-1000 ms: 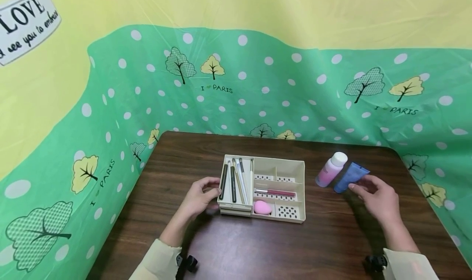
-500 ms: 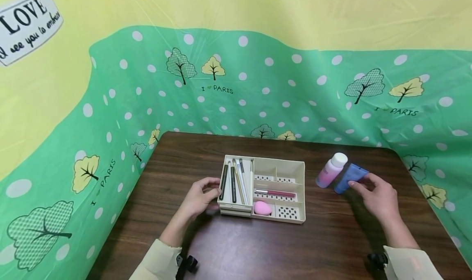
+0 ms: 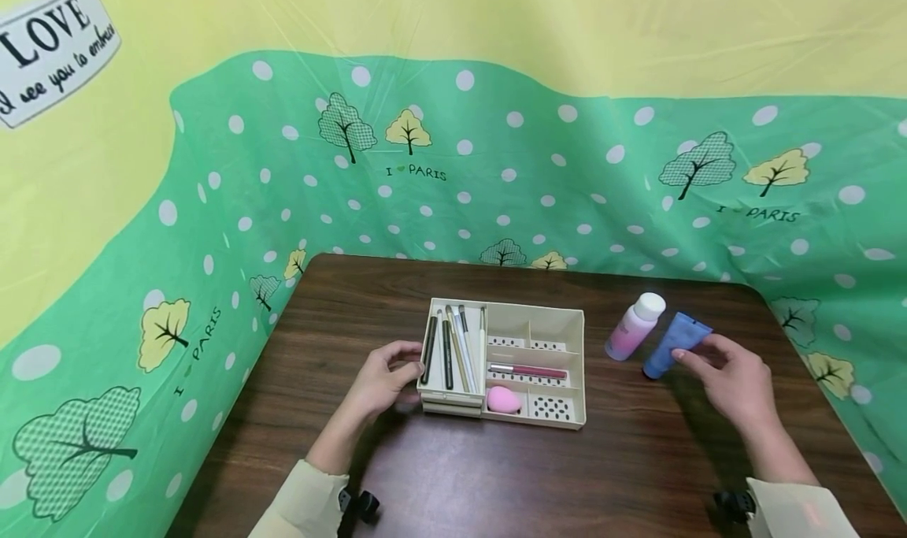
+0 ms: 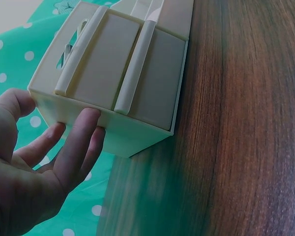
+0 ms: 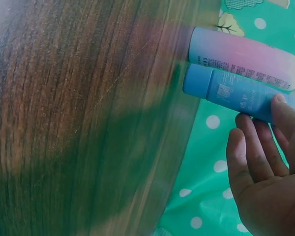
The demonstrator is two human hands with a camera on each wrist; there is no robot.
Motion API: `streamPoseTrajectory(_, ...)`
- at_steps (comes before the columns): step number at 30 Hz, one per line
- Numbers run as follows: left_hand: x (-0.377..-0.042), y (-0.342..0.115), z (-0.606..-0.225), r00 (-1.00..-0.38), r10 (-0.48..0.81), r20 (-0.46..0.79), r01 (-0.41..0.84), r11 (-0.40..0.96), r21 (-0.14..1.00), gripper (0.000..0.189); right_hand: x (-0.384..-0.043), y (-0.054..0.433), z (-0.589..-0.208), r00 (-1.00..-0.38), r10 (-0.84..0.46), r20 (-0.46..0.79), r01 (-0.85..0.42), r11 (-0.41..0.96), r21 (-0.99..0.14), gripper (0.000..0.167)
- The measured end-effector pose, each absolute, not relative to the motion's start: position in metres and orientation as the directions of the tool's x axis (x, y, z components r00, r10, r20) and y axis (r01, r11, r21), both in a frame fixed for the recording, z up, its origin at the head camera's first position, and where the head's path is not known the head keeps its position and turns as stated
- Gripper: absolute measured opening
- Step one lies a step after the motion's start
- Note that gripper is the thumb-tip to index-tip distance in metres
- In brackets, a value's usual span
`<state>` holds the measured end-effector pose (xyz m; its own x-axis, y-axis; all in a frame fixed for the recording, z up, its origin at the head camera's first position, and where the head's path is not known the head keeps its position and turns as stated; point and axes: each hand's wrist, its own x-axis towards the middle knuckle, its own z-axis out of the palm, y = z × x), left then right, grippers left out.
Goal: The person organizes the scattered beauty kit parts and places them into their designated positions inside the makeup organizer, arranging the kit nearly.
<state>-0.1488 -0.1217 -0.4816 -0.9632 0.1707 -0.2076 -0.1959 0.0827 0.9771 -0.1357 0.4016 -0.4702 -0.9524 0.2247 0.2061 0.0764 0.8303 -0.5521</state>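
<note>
My right hand (image 3: 740, 380) pinches a blue squeeze tube (image 3: 676, 344) near its flat upper end, thumb in front. The tube leans, cap (image 5: 196, 81) downward; whether the cap touches the table I cannot tell. Just left of it stands a pink and white bottle (image 3: 631, 332) with a white lid. At the table's middle sits a cream organizer box (image 3: 579, 369) with drawers. The fingertips of my left hand (image 3: 383, 380) touch its left side, the fingers fairly straight in the left wrist view.
Several makeup brushes (image 3: 448, 353) lie in the organizer's left tray. A lip gloss tube (image 3: 531, 372) and a pink makeup sponge (image 3: 504, 399) lie in its right compartments. Behind the brown table (image 3: 538, 483) hangs a green and yellow patterned cloth (image 3: 567, 168).
The blue tube has shifted slightly, its cap end now a little lower in view and farther from the bottle. My right hand has moved a little right. My left hand stays against the organizer.
</note>
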Motion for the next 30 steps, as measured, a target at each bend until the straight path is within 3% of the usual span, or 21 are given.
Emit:
streamPoseTrajectory(14, -0.148, -0.122, -0.482, -0.966, 0.169, -0.194, -0.183, 0.081, 0.980, 0.042, -0.128, 0.386, -0.444, -0.933, 0.213, 0.290, 0.012, 0.825, -0.565, 0.036)
streamPoseTrajectory(30, -0.149, -0.123, -0.482, -0.965, 0.177, -0.196, -0.185, 0.077, 0.980, 0.043, -0.137, 0.341, -0.406, -0.922, 0.112, 0.372, -0.141, 0.796, -0.589, 0.029)
